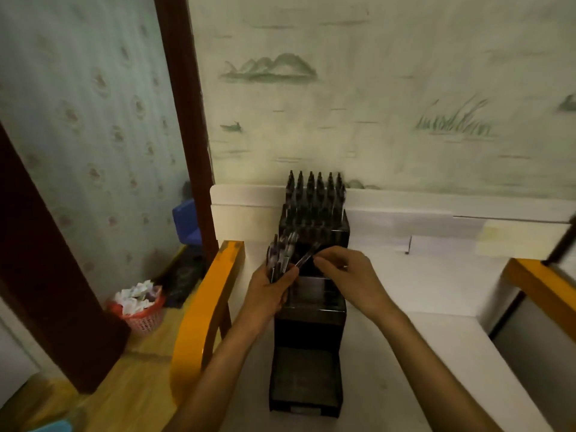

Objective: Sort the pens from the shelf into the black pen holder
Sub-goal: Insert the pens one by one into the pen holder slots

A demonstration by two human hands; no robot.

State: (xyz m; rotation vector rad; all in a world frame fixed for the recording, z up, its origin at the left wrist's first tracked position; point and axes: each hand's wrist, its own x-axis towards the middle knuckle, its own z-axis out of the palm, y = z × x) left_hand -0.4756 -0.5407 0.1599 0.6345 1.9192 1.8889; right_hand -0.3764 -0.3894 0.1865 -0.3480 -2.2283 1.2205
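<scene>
Pens [282,260] stand bunched in the left hand [271,286], over the black pen holder [308,307]. The right hand [341,269] pinches one pen [307,255]; it looks light, stiff and smooth, best taken mid-barrel.

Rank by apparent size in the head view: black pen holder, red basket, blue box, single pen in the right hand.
1. black pen holder
2. red basket
3. blue box, partly hidden, so unsure against the basket
4. single pen

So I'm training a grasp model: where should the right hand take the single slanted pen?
Pinch the pen at its free upper end, from the right. Its lower end sits against the bunch of pens the left hand grips; the right hand is already there.
</scene>
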